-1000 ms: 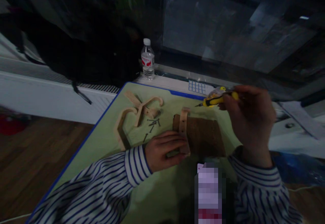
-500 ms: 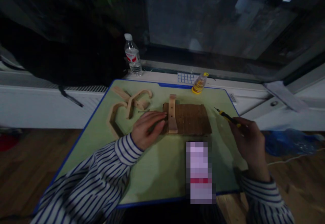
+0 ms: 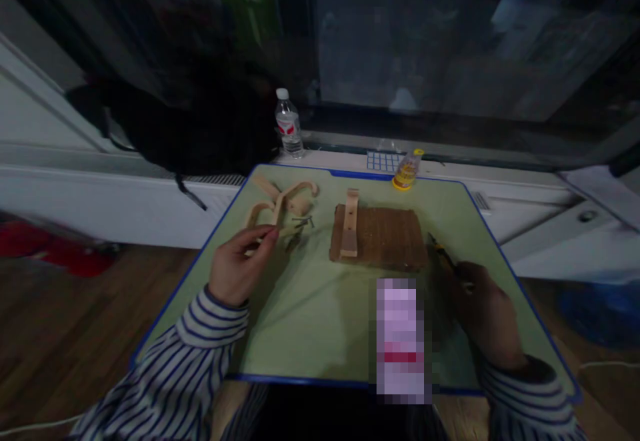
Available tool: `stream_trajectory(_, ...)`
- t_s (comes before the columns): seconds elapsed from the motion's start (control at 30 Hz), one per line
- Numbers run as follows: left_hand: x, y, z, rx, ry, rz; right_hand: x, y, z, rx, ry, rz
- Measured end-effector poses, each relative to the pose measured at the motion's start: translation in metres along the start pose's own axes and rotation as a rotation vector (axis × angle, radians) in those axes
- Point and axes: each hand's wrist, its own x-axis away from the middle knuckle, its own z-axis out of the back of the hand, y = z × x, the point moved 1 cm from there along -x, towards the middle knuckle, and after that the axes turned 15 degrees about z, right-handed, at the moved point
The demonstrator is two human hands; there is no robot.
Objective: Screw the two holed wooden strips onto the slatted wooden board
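My left hand (image 3: pixel 243 264) is raised over the left part of the table, thumb and fingers pinched together. A pale, thin strip shows at the fingertips, too unclear to name. Just beyond the fingers lie several screws (image 3: pixel 303 221) and curved wooden hook pieces (image 3: pixel 281 204). In my right hand (image 3: pixel 487 308) is a black and yellow screwdriver (image 3: pixel 443 252), its tip pointing forward and left. Between the hands, a wooden hook piece (image 3: pixel 351 224) with holes in it rests across the left side of a brown corrugated cardboard piece (image 3: pixel 393 238).
The green table (image 3: pixel 300 334) has a blue edge. A pixelated rectangle (image 3: pixel 400 334) covers something near its front. At the back stands a small yellow-capped bottle (image 3: pixel 407 171). A water bottle (image 3: pixel 290 128) is on the sill, beside a black bag (image 3: pixel 200 128).
My left hand has left the cardboard and the wooden piece on it, moving left towards the screws and loose hooks. My right hand keeps the screwdriver, now lower. The view has shifted.
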Motion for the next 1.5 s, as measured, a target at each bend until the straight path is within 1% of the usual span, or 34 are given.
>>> stream_trajectory(0.1, 0.006, -0.009, 0.014, -0.113, -0.045, 0.068, 0.0, 0.004, -0.002, 0.106, -0.074, 0.029)
stream_trajectory(0.17, 0.01, -0.016, 0.02, -0.16, -0.057, 0.086, -0.001, 0.006, -0.004, 0.131, -0.13, 0.036)
stream_trajectory(0.23, 0.015, -0.023, 0.024, -0.204, -0.087, 0.079, -0.002, 0.008, -0.005, 0.135, -0.17, 0.044)
stream_trajectory(0.3, 0.02, -0.029, 0.025, -0.263, -0.139, 0.048, -0.002, 0.012, -0.006, 0.122, -0.162, 0.053)
stream_trajectory(0.37, 0.024, -0.03, 0.024, -0.322, -0.161, -0.008, -0.002, 0.014, -0.007, 0.112, -0.139, 0.075)
stream_trajectory(0.47, 0.025, -0.02, 0.018, -0.4, -0.159, -0.125, -0.001, 0.015, -0.009, 0.092, -0.12, 0.154)
stream_trajectory(0.57, 0.021, -0.002, 0.005, -0.486, -0.193, -0.204, -0.002, 0.015, -0.009, 0.083, -0.061, 0.253)
stream_trajectory(0.67, 0.012, 0.012, -0.012, -0.632, -0.229, -0.208, -0.002, 0.014, -0.008, 0.135, 0.033, 0.304)
stream_trajectory(0.73, 0.003, 0.017, -0.023, -0.758, -0.217, -0.167, -0.001, 0.011, -0.006, 0.167, 0.09, 0.321)
stream_trajectory(0.87, -0.013, 0.018, -0.038, -0.824, -0.201, -0.116, -0.001, -0.005, 0.002, 0.114, 0.14, 0.409)
stream_trajectory(0.97, -0.02, 0.018, -0.045, -0.851, -0.189, -0.078, -0.007, -0.022, 0.007, 0.084, 0.166, 0.45)
stream_trajectory(1.03, -0.023, 0.018, -0.047, -0.86, -0.182, -0.063, -0.012, -0.033, 0.009, 0.068, 0.176, 0.517)
stream_trajectory(1.23, -0.025, 0.021, -0.052, -0.863, -0.213, -0.091, -0.026, -0.059, 0.006, 0.146, 0.118, 0.706)
stream_trajectory(1.37, -0.026, 0.022, -0.054, -0.838, -0.241, -0.119, -0.032, -0.073, 0.004, 0.117, 0.109, 0.725)
stream_trajectory(1.5, -0.029, 0.023, -0.049, -0.755, -0.266, -0.135, -0.035, -0.082, 0.003, 0.078, 0.094, 0.709)
